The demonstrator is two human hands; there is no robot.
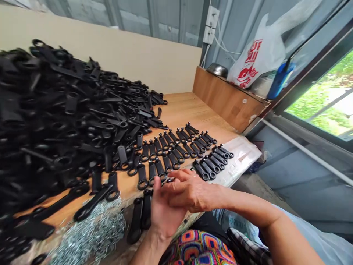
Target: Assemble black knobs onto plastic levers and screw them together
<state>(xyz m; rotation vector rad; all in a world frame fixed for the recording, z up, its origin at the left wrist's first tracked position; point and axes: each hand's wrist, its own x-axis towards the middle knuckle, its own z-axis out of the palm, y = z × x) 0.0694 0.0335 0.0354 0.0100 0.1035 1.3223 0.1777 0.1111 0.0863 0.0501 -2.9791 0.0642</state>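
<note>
My left hand [166,215] is turned palm up at the table's front edge, its thumb stretched out and its other fingers mostly hidden. Across that palm lies my right hand [194,192], fingers bent and closed together; anything between them is hidden. Just beyond my hands, black plastic arms [178,154] with a ring at one end and a small round knob at the other lie in slanted rows. Another group of these arms [212,165] sits to the right of my fingers. Beside my left wrist, two black arms [135,217] lie at the edge.
A large heap of black parts [68,106] covers the table's left side. Small silvery metal pieces [91,232] are piled at the front left. At the back right, a wooden box [217,97] carries a metal bowl [217,69] and a white plastic bag [256,55].
</note>
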